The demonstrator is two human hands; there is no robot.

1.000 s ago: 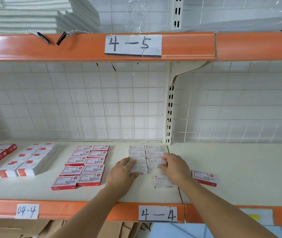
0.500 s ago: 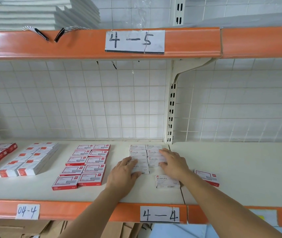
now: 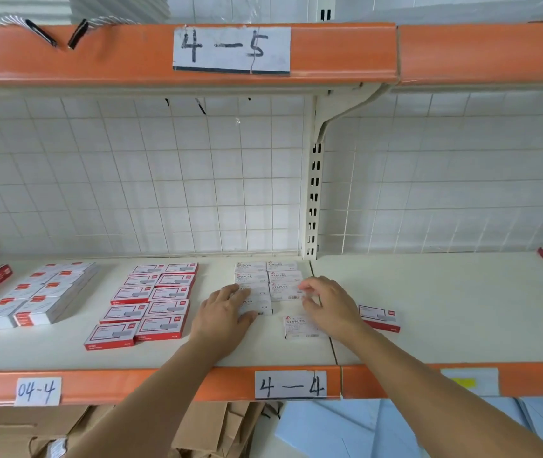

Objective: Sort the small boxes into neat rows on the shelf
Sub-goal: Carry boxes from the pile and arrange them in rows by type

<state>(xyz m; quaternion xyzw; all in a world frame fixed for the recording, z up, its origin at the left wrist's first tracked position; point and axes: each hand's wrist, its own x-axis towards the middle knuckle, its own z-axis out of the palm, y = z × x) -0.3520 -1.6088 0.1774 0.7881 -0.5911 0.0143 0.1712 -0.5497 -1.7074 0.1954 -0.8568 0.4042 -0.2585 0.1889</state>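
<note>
Left hand (image 3: pixel 222 314): fingers flat, pressing the left column of the white staple boxes (image 3: pixel 268 282), likely to hold that row straight.
Right hand (image 3: pixel 328 304): loosely curled, empty, above the loose white box (image 3: pixel 298 326), near the shelf (image 3: pixel 461 309) front edge.
Stray red box (image 3: pixel 379 317): unsorted, just right.
Red rows (image 3: pixel 151 300): aligned already.

Brown cardboard (image 3: pixel 217 431) beside blue sheets (image 3: pixel 346 431) below.

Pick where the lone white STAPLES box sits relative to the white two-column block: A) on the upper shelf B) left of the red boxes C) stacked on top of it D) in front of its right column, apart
D: the lone white STAPLES box lies flat in front of the white block's right column with a gap, partly under the right hand.
</note>
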